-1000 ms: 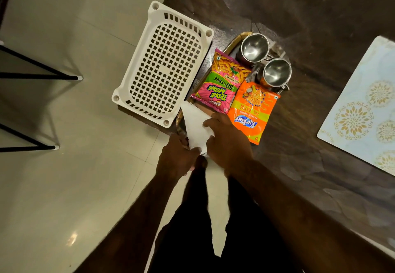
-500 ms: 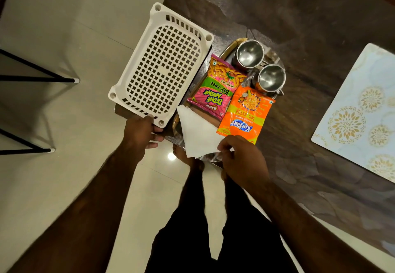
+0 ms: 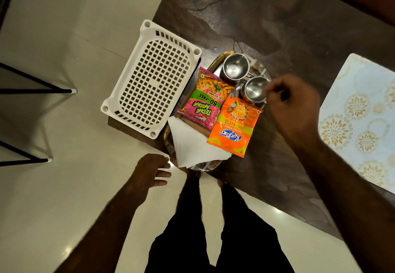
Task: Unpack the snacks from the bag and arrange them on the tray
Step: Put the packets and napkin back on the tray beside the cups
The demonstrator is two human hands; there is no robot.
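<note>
One wide-angle camera on the person's head looks almost straight down from standing height, facing the near left corner of the table (image 3: 277, 27). The tray (image 3: 214, 65) sits mid-frame, fairly close; floor (image 3: 64, 37) fills the left, a placemat (image 3: 359, 112) the right edge, the person's legs (image 3: 190, 198) the bottom.

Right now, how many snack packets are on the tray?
2. The pink packet lies on the tray's left; the orange packet beside it, to its right. The napkin could hide another.
</note>
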